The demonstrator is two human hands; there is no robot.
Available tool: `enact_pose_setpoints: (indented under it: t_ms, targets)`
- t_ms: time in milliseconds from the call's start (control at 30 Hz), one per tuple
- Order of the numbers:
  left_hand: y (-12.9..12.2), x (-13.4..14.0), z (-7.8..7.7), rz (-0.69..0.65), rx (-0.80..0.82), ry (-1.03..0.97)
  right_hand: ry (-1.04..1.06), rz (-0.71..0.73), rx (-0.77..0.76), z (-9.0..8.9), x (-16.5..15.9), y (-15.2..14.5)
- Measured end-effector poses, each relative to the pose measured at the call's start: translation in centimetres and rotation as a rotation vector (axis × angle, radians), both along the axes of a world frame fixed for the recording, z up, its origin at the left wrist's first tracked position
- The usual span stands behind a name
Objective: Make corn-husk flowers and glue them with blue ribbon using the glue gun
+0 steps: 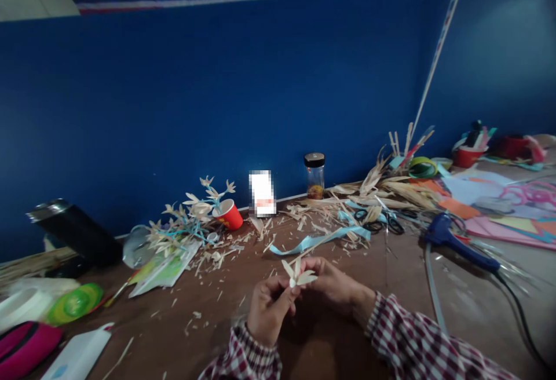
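Low over the front of the brown table, a small pale flower [294, 281] with pointed petals, seemingly of dried husk, is pinched between my fingers. My left hand [270, 306] is closed on its base, thumb uppermost. Against the flower's far right side rests my right hand [330, 282], its fingers curled together behind the petals; its fingertips are partly hidden. Beyond the hands lies a light blue ribbon [304, 245] among scattered husk scraps. Similar finished flowers on blue stems [178, 226] lie at the left, some standing in a tipped red paper cup [230, 215].
A blue glue gun [460, 242] with its cord lies at right, near black-handled scissors [394, 225] and a heap of dry husks [391, 187]. A lidded jar [315, 177] and a bright phone-like screen [262, 193] stand by the blue partition [243, 90]. A black flask [78, 232] leans at left.
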State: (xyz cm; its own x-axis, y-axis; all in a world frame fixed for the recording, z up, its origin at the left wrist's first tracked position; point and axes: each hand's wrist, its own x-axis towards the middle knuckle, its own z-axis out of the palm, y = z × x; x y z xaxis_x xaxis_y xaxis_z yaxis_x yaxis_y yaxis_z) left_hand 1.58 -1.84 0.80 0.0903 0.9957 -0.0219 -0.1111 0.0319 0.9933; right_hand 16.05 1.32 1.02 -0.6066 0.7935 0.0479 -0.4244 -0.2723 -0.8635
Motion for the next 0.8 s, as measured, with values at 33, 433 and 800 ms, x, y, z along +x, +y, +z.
enact_pose_setpoints:
  t_ms: [33, 433, 800]
  targets:
    - [0.1, 0.0, -0.3, -0.003, -0.016, -0.039, 0.027, 0.009, -0.016, 0.0, 0.0, 0.0]
    - [0.4, -0.3, -1.3, -0.142, -0.159, -0.252, 0.092, 0.131, -0.024, -0.4, 0.3, -0.2]
    - [0.2, 0.1, -1.2, -0.074, -0.07, -0.14, 0.174, 0.169, -0.032, 0.0, 0.0, -0.2]
